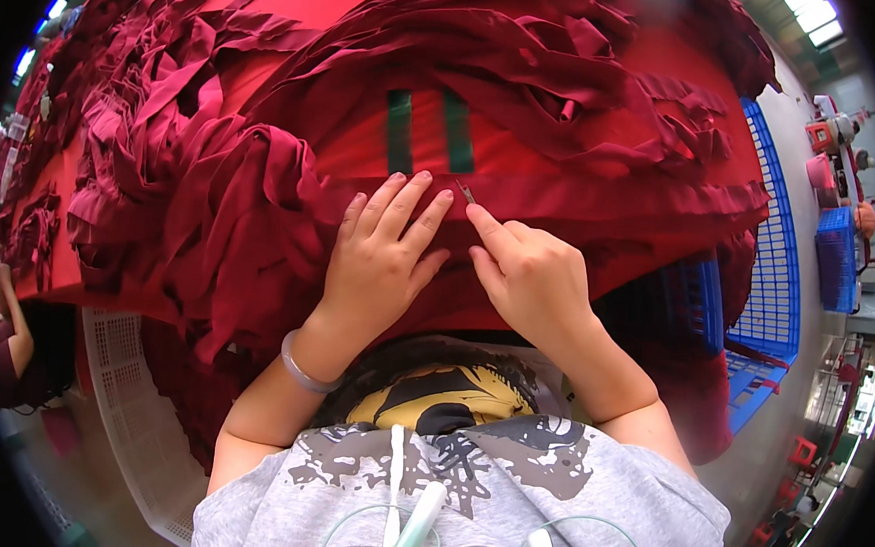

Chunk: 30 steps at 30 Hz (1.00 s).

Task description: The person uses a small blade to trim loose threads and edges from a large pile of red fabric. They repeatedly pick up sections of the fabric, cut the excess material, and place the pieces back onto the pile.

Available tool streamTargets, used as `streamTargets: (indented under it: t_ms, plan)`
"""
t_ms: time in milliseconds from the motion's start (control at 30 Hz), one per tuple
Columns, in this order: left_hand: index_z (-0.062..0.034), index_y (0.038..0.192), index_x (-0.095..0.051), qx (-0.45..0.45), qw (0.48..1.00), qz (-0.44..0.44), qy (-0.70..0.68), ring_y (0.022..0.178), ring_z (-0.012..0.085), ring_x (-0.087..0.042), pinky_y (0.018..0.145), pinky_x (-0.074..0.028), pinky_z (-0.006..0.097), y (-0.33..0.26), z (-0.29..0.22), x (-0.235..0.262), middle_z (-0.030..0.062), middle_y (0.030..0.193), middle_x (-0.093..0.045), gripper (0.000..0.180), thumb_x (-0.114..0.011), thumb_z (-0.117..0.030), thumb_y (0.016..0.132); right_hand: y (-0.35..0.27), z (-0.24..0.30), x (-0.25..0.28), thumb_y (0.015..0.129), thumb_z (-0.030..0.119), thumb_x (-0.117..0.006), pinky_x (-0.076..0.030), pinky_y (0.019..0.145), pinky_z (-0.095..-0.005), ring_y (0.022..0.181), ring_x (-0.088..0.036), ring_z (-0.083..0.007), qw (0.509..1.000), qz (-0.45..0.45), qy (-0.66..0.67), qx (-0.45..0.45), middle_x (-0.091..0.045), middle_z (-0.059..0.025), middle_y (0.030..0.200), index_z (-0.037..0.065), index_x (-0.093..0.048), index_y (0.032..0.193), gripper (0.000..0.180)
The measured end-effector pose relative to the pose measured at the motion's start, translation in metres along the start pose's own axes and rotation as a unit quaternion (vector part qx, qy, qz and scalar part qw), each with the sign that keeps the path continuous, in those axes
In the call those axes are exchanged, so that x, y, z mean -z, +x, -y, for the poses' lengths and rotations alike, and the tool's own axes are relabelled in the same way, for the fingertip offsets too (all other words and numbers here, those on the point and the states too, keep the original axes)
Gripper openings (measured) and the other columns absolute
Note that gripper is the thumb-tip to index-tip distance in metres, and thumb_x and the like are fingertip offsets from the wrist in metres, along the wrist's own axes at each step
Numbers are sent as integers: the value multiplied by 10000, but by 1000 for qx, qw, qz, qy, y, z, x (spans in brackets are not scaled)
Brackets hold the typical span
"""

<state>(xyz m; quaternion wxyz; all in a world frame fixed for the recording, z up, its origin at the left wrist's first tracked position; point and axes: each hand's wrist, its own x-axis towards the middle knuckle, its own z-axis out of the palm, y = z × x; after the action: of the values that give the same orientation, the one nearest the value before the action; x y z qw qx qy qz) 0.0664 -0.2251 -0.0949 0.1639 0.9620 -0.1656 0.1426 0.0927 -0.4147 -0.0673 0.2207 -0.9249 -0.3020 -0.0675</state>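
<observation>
A dark red fabric strip (612, 212) runs across the near part of the red-covered table. My left hand (384, 245) lies on it palm down, fingers stretched out and slightly spread. Just to the right, my right hand (538, 270) is closed around small thread snips (466, 191), whose metal tips point away from me over the strip. Most of the tool is hidden in the fingers. Beyond my fingertips, a green tape strip (399, 133) and a second green tape strip (458, 134) lie side by side on the red table cover (427, 122).
Heaped dark red fabric strips (155, 136) cover the table's left side, and more fabric (531, 59) lies across the far side. A blue plastic basket (777, 264) stands at the right, a white basket (111, 374) below left. Another person's arm (19, 333) shows at the far left.
</observation>
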Motion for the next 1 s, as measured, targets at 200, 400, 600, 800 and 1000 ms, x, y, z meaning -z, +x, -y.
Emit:
streamTargets:
  t_ms: [200,400,600,800,1000]
  plan:
    - [-176,1330,-529,4,1000,-19,-2,1281,279,-422,1045,-319,491,0,0,-2,67,1396,-457,550,-677,-277,810,10,2,-5,791,101,-639,-487,541,-355,614,-616,-229,999,-29,-7,19,-601,-68,687,49,-664,1101,315]
    - [-174,1328,-525,0,1000,-13,-4,1282,269,-424,1049,-322,480,0,0,-1,63,1397,-460,566,-689,-252,792,27,-11,-13,815,118,-632,-470,510,-355,566,-595,-243,978,-201,-25,-48,-577,-78,665,44,-650,1124,319]
    - [-75,1295,-515,14,995,-48,-82,1280,273,-448,1054,-337,459,-3,5,-5,91,1383,-486,560,-676,-212,777,14,8,-5,796,128,-646,-476,517,-340,588,-605,-212,997,-51,58,16,-587,-56,680,60,-672,1074,287]
    - [-44,1243,-541,-7,997,-61,-51,1261,269,-476,1035,-364,456,-3,7,-7,102,1356,-513,513,-662,-189,766,17,11,-16,799,125,-637,-478,511,-333,580,-605,-209,998,-49,28,18,-592,-51,678,46,-672,1076,291]
    - [-64,1256,-543,1,998,-51,-46,1258,272,-476,1028,-367,453,-2,4,-2,101,1348,-517,531,-668,-148,746,33,6,-18,827,118,-623,-477,518,-359,579,-605,-237,977,-200,14,-67,-584,-82,670,42,-661,1110,296]
